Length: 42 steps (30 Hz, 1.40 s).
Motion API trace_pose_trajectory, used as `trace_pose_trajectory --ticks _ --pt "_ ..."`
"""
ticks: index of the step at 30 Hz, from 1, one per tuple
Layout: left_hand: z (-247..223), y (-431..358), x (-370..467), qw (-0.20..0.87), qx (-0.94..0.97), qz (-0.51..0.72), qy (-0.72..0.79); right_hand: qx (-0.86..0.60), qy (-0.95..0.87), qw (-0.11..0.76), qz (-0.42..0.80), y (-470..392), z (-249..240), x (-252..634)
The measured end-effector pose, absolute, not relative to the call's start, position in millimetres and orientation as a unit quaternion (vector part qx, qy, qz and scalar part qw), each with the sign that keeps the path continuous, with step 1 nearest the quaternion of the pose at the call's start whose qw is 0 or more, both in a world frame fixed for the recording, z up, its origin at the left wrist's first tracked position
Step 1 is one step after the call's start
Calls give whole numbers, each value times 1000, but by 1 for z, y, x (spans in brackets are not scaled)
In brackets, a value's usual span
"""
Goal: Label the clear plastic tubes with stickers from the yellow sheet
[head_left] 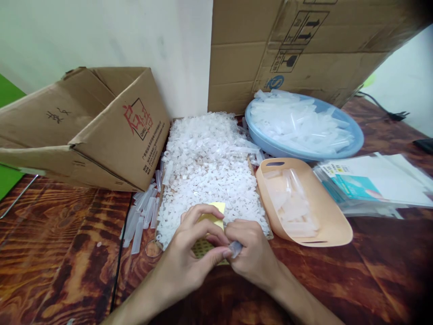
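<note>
In front of the tray, my two hands meet. My right hand (252, 248) is wrapped round a translucent plastic tube (236, 248), whose end sticks out toward my left hand. My left hand (192, 243) is curled, with its thumb and fingertips pinched together close to that end; whatever lies between them is too small to make out. Behind the left fingers shows a yellow sheet (219, 207) with rows of small marks, partly hidden by the hand. Just beyond, a shallow cardboard tray (270, 231) is heaped with small clear plastic pieces (209, 176).
An open cardboard box (118, 131) stands left, with loose tubes (138, 221) beside it. A blue basin (355, 140) full of tubes and a peach basket (333, 225) with several tubes sit right. Plastic-wrapped packets (358, 185) lie far right, before a large carton (243, 54).
</note>
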<state>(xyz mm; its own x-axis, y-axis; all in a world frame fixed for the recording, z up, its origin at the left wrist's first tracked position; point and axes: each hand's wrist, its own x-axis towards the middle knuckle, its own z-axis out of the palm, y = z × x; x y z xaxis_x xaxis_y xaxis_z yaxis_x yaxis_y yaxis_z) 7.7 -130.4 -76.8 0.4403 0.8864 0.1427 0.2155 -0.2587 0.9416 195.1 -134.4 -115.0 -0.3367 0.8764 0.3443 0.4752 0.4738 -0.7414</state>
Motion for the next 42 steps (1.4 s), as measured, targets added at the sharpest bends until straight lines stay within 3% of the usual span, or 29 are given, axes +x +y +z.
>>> trace_pose_trajectory --ticks 17,23,28,32,42 --pt "-88 -127 -12 445 695 411 388 -432 -735 341 396 -133 -101 209" --pt "-97 -122 -13 415 712 403 398 -422 -656 433 452 -136 -100 214" --pt "-100 -119 -12 390 734 376 410 -417 -460 533 575 -142 -90 210" --pt "-102 -121 -8 387 755 332 412 -431 -391 539 609 -148 -82 209" --pt "-89 -130 1 407 771 317 374 -446 -445 527 571 -150 -100 202"
